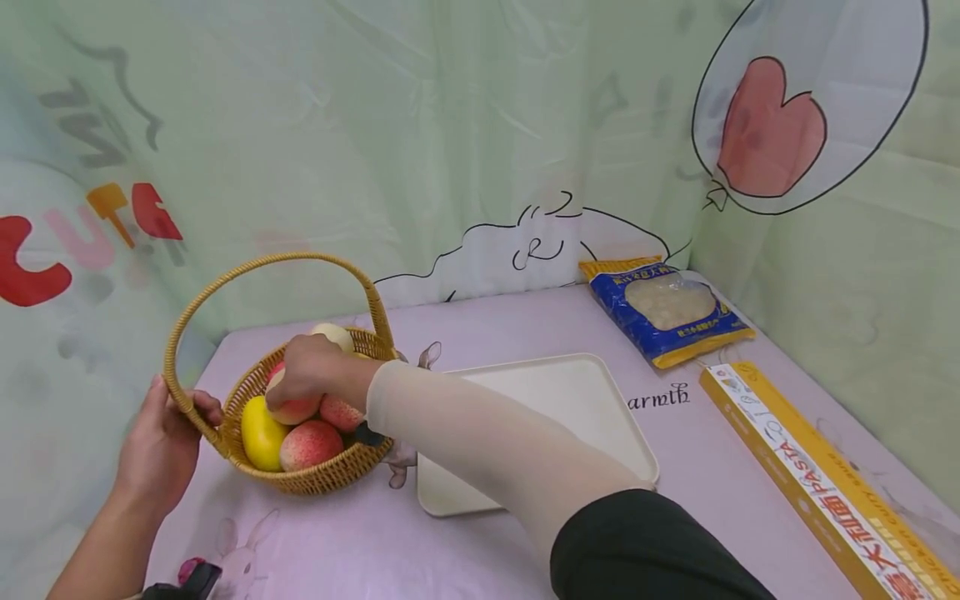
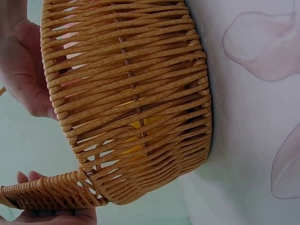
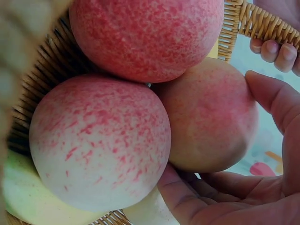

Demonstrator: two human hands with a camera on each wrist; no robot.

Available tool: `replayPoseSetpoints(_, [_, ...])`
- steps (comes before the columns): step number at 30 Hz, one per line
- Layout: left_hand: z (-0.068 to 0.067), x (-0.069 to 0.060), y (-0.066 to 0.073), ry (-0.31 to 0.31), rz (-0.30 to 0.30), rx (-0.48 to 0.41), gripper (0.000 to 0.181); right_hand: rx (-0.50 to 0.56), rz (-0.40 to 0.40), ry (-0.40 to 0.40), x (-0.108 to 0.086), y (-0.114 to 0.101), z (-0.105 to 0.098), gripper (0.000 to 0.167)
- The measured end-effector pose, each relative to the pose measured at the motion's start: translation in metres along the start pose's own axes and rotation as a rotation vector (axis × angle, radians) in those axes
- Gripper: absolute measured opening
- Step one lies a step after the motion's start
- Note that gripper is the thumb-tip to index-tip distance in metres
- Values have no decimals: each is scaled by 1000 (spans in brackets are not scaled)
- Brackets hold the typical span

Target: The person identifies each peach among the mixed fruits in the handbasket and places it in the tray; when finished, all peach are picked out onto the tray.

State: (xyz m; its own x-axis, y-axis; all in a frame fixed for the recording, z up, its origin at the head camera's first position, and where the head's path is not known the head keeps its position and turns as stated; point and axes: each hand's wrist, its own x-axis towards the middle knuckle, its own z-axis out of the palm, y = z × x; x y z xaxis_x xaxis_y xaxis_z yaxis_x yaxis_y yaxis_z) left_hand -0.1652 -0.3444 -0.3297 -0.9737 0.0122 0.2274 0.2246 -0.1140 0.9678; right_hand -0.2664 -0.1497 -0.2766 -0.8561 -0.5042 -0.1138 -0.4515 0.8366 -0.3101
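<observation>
A wicker basket [image 1: 330,479] with a tall arched handle stands on the left of the table, filled with fruit. My left hand [image 1: 161,446] grips the foot of the handle; the left wrist view shows fingers on both sides of the handle [image 2: 47,190]. Inside the basket, my right hand [image 1: 315,367] holds a peach [image 3: 211,117], thumb on one side and fingers on the other. Two red-speckled peaches [image 3: 103,140] sit against it. A yellow mango-like fruit [image 1: 262,435] lies at the basket's left, and a pale fruit [image 1: 333,335] shows at the back.
Right of the basket lies a cream tray [image 1: 577,383], partly covered by my right forearm. A blue and yellow food bag [image 1: 667,304] lies at the back right. Along the right side is a long pasta box [image 1: 817,483]. Printed curtains [image 1: 450,150] hang around the table.
</observation>
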Motion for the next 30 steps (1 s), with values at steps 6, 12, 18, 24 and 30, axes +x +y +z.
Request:
replayPoseSetpoints(6, [0,2,-1,-21,28,-29,45,79,15,11,-6,7,-5,41])
replayPoseSetpoints(12, [-2,2,-1,-40,38,-59,48,245,8,-2,-13,18,-11,43])
replayPoseSetpoints(18, [-1,1,-1,-46,42,-61,47,399,-12,-36,-26,30,-23,52])
replayPoseSetpoints(24, [-1,-1,-2,-46,39,-48,45,557,-78,19,-40,45,-34,27])
replayPoseSetpoints(30, [-2,2,-2,-39,52,-70,46,637,-108,38,-48,53,-40,27])
